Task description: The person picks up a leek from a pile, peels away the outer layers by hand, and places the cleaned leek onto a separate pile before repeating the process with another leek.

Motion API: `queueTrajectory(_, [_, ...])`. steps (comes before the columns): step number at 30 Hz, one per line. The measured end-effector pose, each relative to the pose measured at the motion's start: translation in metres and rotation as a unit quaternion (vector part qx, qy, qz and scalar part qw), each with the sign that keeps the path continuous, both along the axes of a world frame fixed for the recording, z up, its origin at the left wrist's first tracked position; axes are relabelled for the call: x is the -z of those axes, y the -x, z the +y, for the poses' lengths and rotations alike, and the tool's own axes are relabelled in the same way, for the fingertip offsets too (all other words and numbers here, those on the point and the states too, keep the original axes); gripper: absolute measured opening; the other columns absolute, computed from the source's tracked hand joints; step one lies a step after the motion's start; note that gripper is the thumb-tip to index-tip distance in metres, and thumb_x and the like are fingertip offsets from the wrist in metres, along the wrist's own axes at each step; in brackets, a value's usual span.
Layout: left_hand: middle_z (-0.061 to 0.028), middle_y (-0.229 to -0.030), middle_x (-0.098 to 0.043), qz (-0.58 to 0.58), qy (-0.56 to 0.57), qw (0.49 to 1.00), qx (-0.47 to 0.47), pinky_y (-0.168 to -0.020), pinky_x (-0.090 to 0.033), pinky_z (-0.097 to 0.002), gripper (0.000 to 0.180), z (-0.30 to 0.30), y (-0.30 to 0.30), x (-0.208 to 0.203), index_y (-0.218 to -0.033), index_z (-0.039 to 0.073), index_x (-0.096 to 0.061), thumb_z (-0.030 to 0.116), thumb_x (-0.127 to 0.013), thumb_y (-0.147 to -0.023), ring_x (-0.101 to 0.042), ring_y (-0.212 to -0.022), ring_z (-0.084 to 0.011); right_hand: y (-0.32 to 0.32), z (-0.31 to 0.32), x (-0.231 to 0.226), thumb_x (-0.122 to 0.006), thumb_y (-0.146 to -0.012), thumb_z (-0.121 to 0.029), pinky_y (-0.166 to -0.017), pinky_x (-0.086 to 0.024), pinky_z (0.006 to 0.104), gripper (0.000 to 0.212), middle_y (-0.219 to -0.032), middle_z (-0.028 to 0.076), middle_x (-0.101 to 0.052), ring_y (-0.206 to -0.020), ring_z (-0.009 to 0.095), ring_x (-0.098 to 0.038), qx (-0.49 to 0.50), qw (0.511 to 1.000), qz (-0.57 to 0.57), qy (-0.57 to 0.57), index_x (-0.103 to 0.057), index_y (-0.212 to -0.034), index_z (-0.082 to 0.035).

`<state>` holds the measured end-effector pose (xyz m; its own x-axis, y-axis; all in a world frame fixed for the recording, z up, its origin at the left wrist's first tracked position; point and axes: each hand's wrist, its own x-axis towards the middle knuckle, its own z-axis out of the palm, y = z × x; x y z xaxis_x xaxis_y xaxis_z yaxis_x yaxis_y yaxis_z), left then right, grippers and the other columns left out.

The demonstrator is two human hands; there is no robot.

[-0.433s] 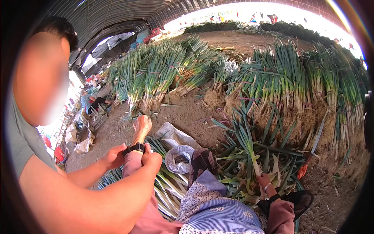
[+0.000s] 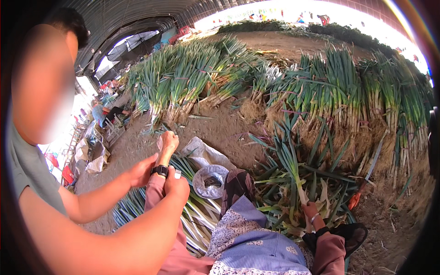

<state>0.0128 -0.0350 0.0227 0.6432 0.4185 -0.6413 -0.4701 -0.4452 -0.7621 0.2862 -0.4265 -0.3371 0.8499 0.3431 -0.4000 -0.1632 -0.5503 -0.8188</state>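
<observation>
Bundled leeks [image 2: 321, 91] fill the upper frame. At lower right the right hand [image 2: 311, 211] has its fingers clamped on one leek [image 2: 293, 172]. The left hand [image 2: 167, 141] reaches out centre-left, fingers slack and empty, while another person's hands [image 2: 176, 185] seemingly adjust its wristwatch [image 2: 160, 171]; that calls for a still arm.

Left hand [image 2: 167, 141] stretched out above peeled scallions [image 2: 201, 220] on the dirt floor [image 2: 220, 128], black wristwatch [image 2: 160, 170] on the pink-sleeved wrist. Another person's bare hands [image 2: 176, 185] touching that wrist beside the watch. Right hand [image 2: 311, 213] gripping a scallion stalk [image 2: 293, 169]. Tied scallion bundles [image 2: 330, 91] piled behind.
</observation>
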Motion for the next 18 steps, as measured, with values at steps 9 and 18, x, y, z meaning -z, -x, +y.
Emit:
queueTrajectory(9, [-0.0051, -0.066, -0.054, 0.229, -0.713, 0.438, 0.497, -0.062, -0.047, -0.0326, 0.029, -0.01, 0.028, -0.025, -0.081, 0.012, -0.057, 0.039, -0.053, -0.091, -0.058, -0.07, -0.0159, 0.005, 0.008, -0.027, -0.065, -0.077, -0.02, -0.057, -0.043, 0.037, 0.028, -0.068, 0.013, -0.055, -0.063, 0.019, -0.054, -0.006, 1.0, 0.015, -0.005, -0.057, -0.079, 0.007])
queueTrajectory(18, [-0.0085, -0.058, -0.06, 0.025, -0.151, 0.96, 0.233, -0.054, -0.046, -0.0348, 0.053, 0.005, 0.008, 0.018, -0.064, 0.012, -0.061, 0.051, -0.039, -0.093, -0.057, -0.056, -0.0194, 0.007, 0.0, -0.035, -0.064, -0.08, -0.02, -0.055, -0.042, 0.0347, 0.025, -0.066, 0.008, -0.053, -0.062, 0.015, -0.052, -0.008, 0.999, 0.044, 0.005, -0.055, -0.076, 0.003])
